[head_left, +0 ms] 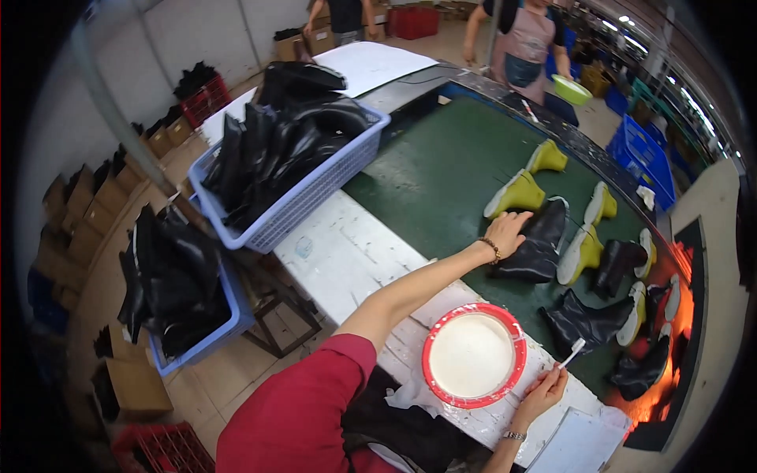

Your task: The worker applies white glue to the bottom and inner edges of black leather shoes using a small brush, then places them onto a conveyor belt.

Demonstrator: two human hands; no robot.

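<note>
A slim white brush [569, 358] is held by its handle in the right hand [544, 392], thumb and fingers closed around it, its head just beside a creased black boot [583, 322]. The brush can be judged light and stiff, best gripped low on the handle, clear of the bristles. A smoother black boot [540, 248] is reached by the left hand [507, 234], whose fingers are slightly parted at its edge; whether it is gripped or only touched cannot be told. Both boots are laid on the green surface [426, 165], near several yellow-green soles [516, 195]. These 2 boots are likely to be light, floppy and a little slippery, so a hold across the side would be steadiest. A dull sheen is shown on their dark sides, and a red-rimmed bowl [520, 355] of white paste [471, 355] is set on the white surface [339, 256]
</note>
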